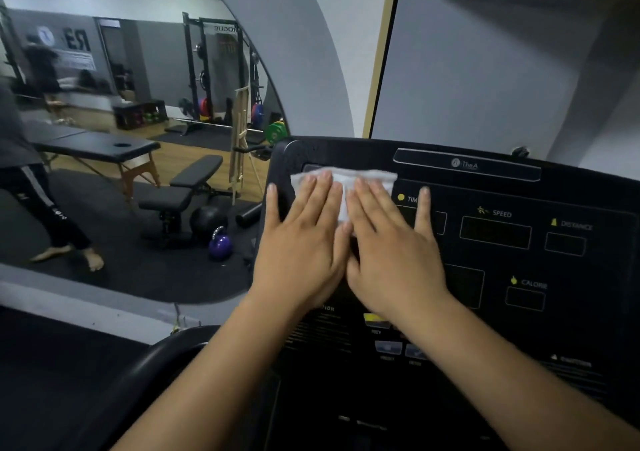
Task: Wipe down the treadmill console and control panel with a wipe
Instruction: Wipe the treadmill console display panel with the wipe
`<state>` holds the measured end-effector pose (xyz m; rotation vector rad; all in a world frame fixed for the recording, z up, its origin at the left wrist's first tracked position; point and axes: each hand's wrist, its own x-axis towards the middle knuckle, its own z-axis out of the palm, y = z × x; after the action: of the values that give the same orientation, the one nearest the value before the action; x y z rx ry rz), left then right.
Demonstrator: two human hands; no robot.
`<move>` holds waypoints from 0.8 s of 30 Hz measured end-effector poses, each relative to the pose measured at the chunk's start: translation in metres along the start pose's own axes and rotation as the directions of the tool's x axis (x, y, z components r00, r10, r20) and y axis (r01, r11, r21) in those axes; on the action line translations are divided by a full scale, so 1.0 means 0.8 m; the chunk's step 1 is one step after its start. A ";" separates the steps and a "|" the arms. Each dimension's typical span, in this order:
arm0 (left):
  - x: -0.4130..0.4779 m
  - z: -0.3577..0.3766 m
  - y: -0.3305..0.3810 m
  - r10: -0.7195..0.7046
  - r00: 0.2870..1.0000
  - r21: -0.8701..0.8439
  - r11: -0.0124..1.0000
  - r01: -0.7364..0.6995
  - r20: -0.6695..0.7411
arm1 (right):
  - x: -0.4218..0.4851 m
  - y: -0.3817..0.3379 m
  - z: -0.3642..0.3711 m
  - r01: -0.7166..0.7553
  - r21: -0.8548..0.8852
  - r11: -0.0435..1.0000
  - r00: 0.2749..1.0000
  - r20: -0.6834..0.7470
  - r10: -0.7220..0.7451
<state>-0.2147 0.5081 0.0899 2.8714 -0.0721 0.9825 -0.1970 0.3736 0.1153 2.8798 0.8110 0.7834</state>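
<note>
Obs.: thin white wipe, spread out flat, lies on the upper left corner of the black treadmill console, at centre frame and just left of the yellow "TIME" label.

Hands: left hand and right hand lie side by side, palms down, touching along their inner edges. All fingers are straight and fanned out. Neither hand grips anything; both press the wipe against the console face through the fingertips. Only the top and middle of the wipe show; the rest is hidden under the fingers.

Why held so (judgement):
- Flat palms spread the load, so the wipe keeps full contact with the smooth, sloped face and does not bunch up.
- Two hands cover more width per pass and pin both halves of the wipe, so it slides with them.
- The outermost left finger reaches the console's rounded left edge, which suggests the pass takes in that corner.

Progress (judgement): work sits in the top left corner. The dark "SPEED" display window, the "DISTANCE" and "CALORIE" windows at right of frame, and the grey control-panel buttons at lower centre are all clear of the wipe, so most of the face is apparently not yet covered.

Risk: pressing on the buttons could trigger them.
</note>
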 end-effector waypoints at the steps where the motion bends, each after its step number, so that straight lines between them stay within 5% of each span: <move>1: 0.010 -0.005 -0.005 -0.007 1.000 0.012 1.000 0.007 -0.013 | 0.012 -0.002 -0.007 -0.005 -0.022 1.000 1.000 -0.003 0.005; 24: -0.007 -0.008 -0.030 -0.081 0.996 -0.091 0.993 0.079 -0.025 | 0.022 -0.037 0.003 0.052 -0.048 0.998 0.999 0.014 -0.051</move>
<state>-0.2215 0.5326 0.0894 2.7550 0.0013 0.9786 -0.1974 0.4079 0.1161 2.8069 0.8489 0.7676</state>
